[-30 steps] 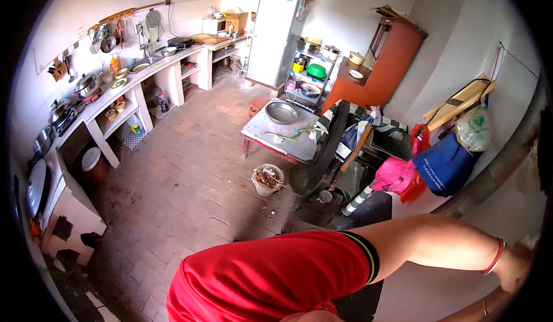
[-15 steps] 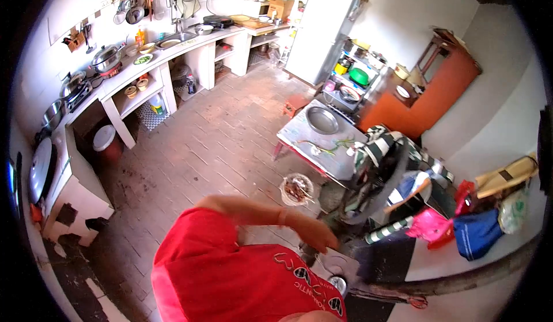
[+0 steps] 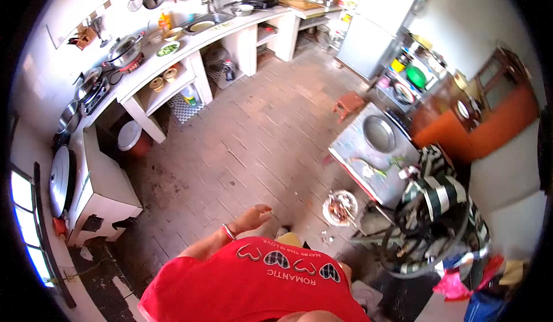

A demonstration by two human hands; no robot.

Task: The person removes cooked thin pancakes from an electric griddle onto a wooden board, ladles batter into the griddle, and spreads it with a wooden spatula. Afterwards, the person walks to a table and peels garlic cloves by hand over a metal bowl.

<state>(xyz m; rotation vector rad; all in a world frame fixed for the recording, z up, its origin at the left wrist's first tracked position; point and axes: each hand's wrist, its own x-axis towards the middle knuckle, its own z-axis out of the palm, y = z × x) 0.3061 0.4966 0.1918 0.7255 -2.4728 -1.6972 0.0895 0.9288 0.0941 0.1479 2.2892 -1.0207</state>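
My left hand (image 3: 253, 218) is in front of the red T-shirt, over the tiled floor. Its fingers are loosely bent and somewhat apart, and I see nothing in them. A pale band (image 3: 228, 232) circles the wrist. Only a sliver of skin shows at the right edge of the shirt; my right hand is out of sight. To the right of my left hand, a white bin (image 3: 352, 211) with scraps inside stands on the floor. Beyond it is a low table (image 3: 349, 143) bearing a round metal basin (image 3: 379, 133) and green stalks (image 3: 368, 167).
A white counter (image 3: 193, 45) with a sink (image 3: 216, 18), pots and a plate of chopped greens (image 3: 167, 49) runs along the far left. A lidded bucket (image 3: 131, 137) stands beneath it. A small stool (image 3: 348, 104), fridge (image 3: 377, 28) and orange cabinet (image 3: 489, 129) are at the right.
My left arm has drawn back from the right side, where the hand was low beside a pale object, to in front of my chest. The view has shifted, so the room appears farther right.
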